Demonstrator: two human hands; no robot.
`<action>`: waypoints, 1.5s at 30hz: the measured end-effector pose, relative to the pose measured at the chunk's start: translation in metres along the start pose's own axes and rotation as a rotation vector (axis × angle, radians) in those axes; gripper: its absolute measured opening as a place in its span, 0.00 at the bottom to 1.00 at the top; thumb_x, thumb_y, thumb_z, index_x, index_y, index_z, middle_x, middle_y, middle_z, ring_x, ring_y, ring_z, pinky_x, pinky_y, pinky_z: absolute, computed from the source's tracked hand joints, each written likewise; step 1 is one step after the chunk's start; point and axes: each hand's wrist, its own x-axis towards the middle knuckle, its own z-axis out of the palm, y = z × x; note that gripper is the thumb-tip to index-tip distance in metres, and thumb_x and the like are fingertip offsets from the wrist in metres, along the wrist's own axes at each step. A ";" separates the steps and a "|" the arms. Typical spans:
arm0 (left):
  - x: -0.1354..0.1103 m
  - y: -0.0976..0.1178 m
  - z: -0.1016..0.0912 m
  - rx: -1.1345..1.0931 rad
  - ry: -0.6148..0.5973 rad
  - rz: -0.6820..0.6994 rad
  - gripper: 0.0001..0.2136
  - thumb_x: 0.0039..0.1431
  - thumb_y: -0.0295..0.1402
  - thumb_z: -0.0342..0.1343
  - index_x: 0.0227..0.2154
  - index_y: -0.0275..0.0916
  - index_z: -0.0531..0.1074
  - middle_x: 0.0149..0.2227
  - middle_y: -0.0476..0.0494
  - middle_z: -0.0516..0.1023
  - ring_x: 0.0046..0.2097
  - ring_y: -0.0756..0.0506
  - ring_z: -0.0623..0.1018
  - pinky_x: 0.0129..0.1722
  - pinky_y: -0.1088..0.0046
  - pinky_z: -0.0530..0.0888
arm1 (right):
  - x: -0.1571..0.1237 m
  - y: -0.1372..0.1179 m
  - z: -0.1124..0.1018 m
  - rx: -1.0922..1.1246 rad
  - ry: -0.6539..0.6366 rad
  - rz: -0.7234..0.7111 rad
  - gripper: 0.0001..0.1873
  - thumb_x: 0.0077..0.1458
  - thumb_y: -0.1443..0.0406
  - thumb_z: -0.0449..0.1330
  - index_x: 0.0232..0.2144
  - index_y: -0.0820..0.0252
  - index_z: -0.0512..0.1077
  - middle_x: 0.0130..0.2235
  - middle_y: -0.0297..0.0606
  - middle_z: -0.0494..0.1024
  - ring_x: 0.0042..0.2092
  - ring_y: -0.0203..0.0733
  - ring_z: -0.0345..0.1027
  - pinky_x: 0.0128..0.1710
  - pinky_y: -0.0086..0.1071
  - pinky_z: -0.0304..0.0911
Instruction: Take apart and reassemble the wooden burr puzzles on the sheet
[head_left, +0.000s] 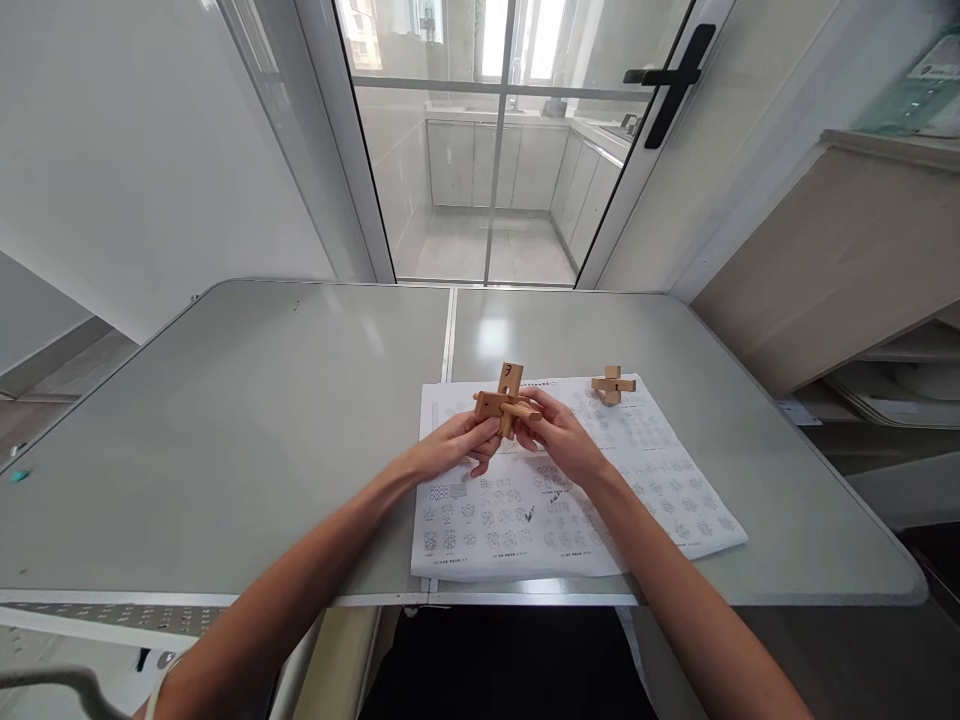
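Observation:
Above the printed sheet, both hands hold a wooden interlocking puzzle (490,404) made of crossed pieces. One flat piece stands up from it with a dark handwritten mark near its top, and a round peg points toward me on the right. My left hand (459,442) grips the puzzle from the lower left, fingers closed under it. On the other side, my right hand (556,432) pinches it near the peg. The instruction sheet (540,555) lies beneath, covered in small line diagrams and a few pen ticks. A second wooden puzzle (613,385), cross-shaped, stands on its far right part.
The grey folding table (225,430) has a seam down its middle. Behind its far edge is a glass door (450,180) with a black handle (675,85). Wooden shelving (840,250) stands on the right. A small teal object (20,476) is at the far left edge.

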 end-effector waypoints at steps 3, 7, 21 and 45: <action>0.000 0.002 0.002 0.038 -0.016 -0.002 0.19 0.71 0.52 0.52 0.41 0.37 0.69 0.24 0.58 0.53 0.25 0.52 0.56 0.26 0.73 0.70 | 0.000 0.001 -0.001 0.001 0.030 -0.015 0.17 0.63 0.50 0.66 0.45 0.52 0.74 0.27 0.28 0.72 0.25 0.34 0.57 0.28 0.32 0.54; 0.000 0.006 0.005 0.055 -0.058 -0.011 0.20 0.71 0.51 0.52 0.40 0.37 0.70 0.23 0.58 0.54 0.25 0.52 0.57 0.27 0.73 0.70 | 0.000 0.000 -0.001 0.043 0.074 -0.026 0.17 0.60 0.51 0.69 0.45 0.51 0.76 0.26 0.27 0.68 0.24 0.33 0.55 0.26 0.31 0.52; 0.007 -0.004 0.006 -0.141 0.103 -0.024 0.21 0.67 0.53 0.56 0.36 0.37 0.69 0.24 0.57 0.54 0.24 0.53 0.54 0.25 0.76 0.65 | 0.002 -0.003 0.000 0.185 0.084 0.082 0.19 0.58 0.51 0.69 0.46 0.54 0.79 0.32 0.33 0.74 0.25 0.34 0.58 0.25 0.32 0.56; 0.007 -0.007 0.008 0.022 0.312 -0.001 0.19 0.63 0.51 0.62 0.34 0.39 0.70 0.24 0.57 0.57 0.25 0.53 0.58 0.25 0.77 0.65 | 0.012 0.007 -0.029 0.578 0.410 0.083 0.16 0.49 0.61 0.75 0.34 0.55 0.72 0.33 0.28 0.75 0.22 0.27 0.51 0.18 0.27 0.57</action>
